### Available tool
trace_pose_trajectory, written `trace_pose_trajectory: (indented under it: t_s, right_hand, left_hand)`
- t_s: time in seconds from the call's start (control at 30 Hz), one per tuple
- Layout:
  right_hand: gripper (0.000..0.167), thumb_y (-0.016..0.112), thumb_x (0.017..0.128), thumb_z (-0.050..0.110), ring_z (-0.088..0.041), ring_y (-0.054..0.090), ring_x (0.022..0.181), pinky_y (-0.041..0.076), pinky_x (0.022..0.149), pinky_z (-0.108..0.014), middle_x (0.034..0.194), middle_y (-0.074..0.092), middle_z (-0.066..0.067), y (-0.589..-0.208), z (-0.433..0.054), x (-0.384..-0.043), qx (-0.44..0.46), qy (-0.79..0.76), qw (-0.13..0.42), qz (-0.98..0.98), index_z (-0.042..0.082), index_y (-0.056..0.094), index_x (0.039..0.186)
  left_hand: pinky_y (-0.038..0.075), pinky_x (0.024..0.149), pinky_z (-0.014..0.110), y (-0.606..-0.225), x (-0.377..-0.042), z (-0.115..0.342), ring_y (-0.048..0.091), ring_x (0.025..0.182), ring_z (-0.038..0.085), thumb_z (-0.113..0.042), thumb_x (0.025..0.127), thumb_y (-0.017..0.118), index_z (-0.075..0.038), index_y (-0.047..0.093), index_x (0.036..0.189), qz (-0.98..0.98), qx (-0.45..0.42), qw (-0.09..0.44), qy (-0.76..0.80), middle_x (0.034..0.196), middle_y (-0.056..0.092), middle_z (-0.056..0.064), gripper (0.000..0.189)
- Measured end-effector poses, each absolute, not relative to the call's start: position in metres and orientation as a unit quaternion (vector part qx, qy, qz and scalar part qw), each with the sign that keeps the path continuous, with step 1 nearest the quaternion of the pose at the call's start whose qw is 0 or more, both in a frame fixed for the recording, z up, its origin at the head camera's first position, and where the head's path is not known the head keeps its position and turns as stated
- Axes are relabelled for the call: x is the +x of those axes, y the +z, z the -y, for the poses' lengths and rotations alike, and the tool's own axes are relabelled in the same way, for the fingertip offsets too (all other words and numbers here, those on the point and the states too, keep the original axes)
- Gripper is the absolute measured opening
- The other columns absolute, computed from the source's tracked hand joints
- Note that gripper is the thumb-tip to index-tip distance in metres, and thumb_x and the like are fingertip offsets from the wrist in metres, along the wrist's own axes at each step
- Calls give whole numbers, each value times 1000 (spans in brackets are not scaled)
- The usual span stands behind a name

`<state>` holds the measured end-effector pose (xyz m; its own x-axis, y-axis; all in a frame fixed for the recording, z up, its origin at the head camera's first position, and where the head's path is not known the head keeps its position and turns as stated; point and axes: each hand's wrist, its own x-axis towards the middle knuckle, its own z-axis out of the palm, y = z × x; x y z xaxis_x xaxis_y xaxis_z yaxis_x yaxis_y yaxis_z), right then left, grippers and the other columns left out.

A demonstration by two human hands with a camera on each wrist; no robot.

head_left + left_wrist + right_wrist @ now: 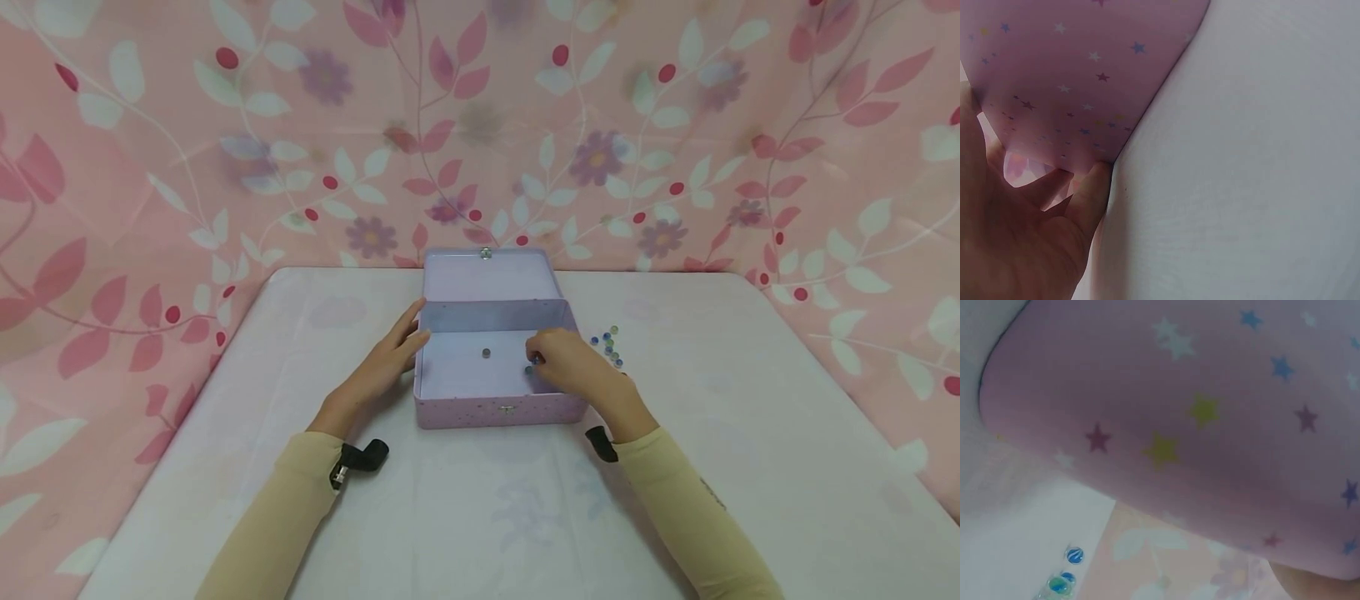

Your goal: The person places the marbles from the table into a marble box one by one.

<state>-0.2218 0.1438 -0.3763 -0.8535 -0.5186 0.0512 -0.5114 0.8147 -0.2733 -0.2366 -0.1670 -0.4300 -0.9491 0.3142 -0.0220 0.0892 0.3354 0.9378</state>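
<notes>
An open lilac tin box [465,412] with a star pattern sits on the table, its hinged lid [491,277] tilted back. My left hand [384,360] rests against the box's left side near the back corner, fingers spread and fairly straight. In the left wrist view, fingertips [1096,175] touch the starred wall low by the table. My right hand [567,362] reaches over the right wall into the box, fingers curled downward and pinching a small blue glass marble [536,360]. Beside it another marble [528,370] lies on the box floor, and a brownish one [486,353] sits near the middle.
Several blue and green marbles [608,350] lie on the table just right of the box; some show in the right wrist view [1075,555]. A white cloth [465,517] covers the table. Behind it hangs a pink floral curtain [517,133].
</notes>
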Motion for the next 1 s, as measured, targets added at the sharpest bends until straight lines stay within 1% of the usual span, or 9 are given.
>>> trace_pose_trajectory:
  t_s: [0.1,0.23,0.4,0.5,0.67,0.77,0.9,1.0]
  right_hand:
    - [13,65,87,-3,-20,65,84,57,80,-39,90,73,-7,-378,-142,-225,-265,-115,3,-957,4,74,92]
    - [14,65,86,-2,-23,68,87,57,82,-41,94,74,-9,-380,-139,-229,-253,-93,0,-963,5,75,93]
    - [18,64,87,0,-24,67,91,57,87,-41,101,74,-9,-380,-137,-231,-228,-96,21,-969,7,75,100]
    - [20,64,88,1,-23,66,91,57,87,-41,103,74,-9,-380,-137,-231,-219,-99,31,-970,7,74,104]
    - [20,65,90,3,-20,64,86,57,83,-38,100,73,-8,-380,-136,-231,-222,-107,33,-968,7,74,107]
    - [18,66,91,5,-18,61,81,56,78,-36,94,72,-7,-380,-136,-231,-239,-117,15,-964,6,74,106]
    - [16,65,91,6,-17,56,76,53,74,-34,86,69,-5,-380,-141,-230,-261,-149,-7,-954,4,74,104]
    - [17,64,91,7,-16,55,77,52,74,-32,85,66,-4,-378,-146,-228,-267,-179,-4,-947,2,74,104]
  left_hand:
    - [39,114,56,-429,-238,167,21,154,26,-55,102,45,-52,10,155,-809,126,99,565,167,14,6,64]
    - [38,114,57,-429,-238,167,20,154,28,-54,102,44,-51,10,155,-809,132,100,564,168,13,7,63]
    - [38,113,57,-427,-238,165,20,154,29,-53,103,42,-52,10,155,-810,134,99,562,168,13,7,61]
    - [38,114,58,-426,-237,165,19,154,30,-52,103,42,-51,10,155,-810,133,98,563,168,13,7,61]
    - [37,115,57,-424,-235,165,18,155,29,-50,104,43,-49,9,156,-809,127,105,564,168,11,8,63]
    - [36,115,58,-419,-232,166,17,155,30,-47,105,44,-45,8,158,-806,122,112,569,168,10,9,64]
    - [36,116,56,-409,-225,165,18,154,31,-46,104,46,-40,8,159,-800,120,124,575,168,10,12,67]
    - [35,117,54,-408,-223,165,20,154,30,-48,103,46,-41,9,159,-800,119,129,573,168,11,11,67]
